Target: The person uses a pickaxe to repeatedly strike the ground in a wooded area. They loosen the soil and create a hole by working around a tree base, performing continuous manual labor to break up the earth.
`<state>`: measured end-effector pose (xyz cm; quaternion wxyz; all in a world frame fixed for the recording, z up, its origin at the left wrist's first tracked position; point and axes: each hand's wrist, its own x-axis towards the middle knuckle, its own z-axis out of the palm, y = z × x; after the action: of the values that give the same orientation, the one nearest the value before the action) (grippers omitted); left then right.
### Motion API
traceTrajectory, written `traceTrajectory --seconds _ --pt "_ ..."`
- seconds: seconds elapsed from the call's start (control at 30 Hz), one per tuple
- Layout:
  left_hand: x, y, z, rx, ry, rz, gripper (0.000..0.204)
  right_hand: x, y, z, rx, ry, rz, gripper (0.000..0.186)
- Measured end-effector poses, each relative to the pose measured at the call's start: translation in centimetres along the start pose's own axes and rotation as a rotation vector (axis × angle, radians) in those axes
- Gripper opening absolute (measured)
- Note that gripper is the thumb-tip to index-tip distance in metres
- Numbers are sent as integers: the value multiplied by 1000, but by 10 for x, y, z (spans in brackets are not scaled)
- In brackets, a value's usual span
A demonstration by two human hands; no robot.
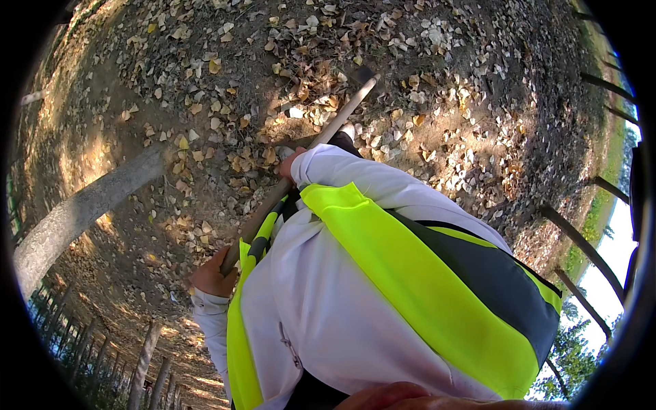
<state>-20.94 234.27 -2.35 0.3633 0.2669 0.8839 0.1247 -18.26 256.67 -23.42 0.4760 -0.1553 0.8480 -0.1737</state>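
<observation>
A long wooden-handled tool [342, 115] slants across my front, from my left hip up to the leafy ground ahead. Beside its far end is a small dark patch [365, 73], perhaps the tool's head; its kind is unclear. My left hand [214, 275] is closed round the near part of the handle, low at my left side. Farther along, my right hand [292, 164] grips the same handle, partly covered by its white sleeve [328, 164]. A yellow-green and dark vest [410, 273] hangs over my white top, hiding part of the handle.
Fallen leaves [307, 85] lie scattered over the bare soil. A thick tree trunk [89, 201] stands close on my left, with thinner trunks [143, 365] behind it. More trunks [581, 246] rise along the right edge, near green grass. Sunlit patches and shade mottle the ground.
</observation>
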Motion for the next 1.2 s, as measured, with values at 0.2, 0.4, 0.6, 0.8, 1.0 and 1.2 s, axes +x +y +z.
traceTrajectory --seconds 0.2,0.4,0.6,0.8,1.0,1.2 --pt "42 2 40 46 -9 180 42 -31 55 29 84 236 198 24" --pt "75 5 40 208 -137 255 44 -42 68 28 39 277 332 21" --pt "18 -31 -26 350 -53 203 48 8 -10 10 223 352 59 27" --pt "4 -34 -61 510 -74 119 47 37 -24 -5 262 145 -66 33" --pt "13 -67 -20 278 38 200 40 27 -23 6 173 154 131 29" --pt "56 -49 11 273 31 357 40 -27 33 19 178 265 327 26"
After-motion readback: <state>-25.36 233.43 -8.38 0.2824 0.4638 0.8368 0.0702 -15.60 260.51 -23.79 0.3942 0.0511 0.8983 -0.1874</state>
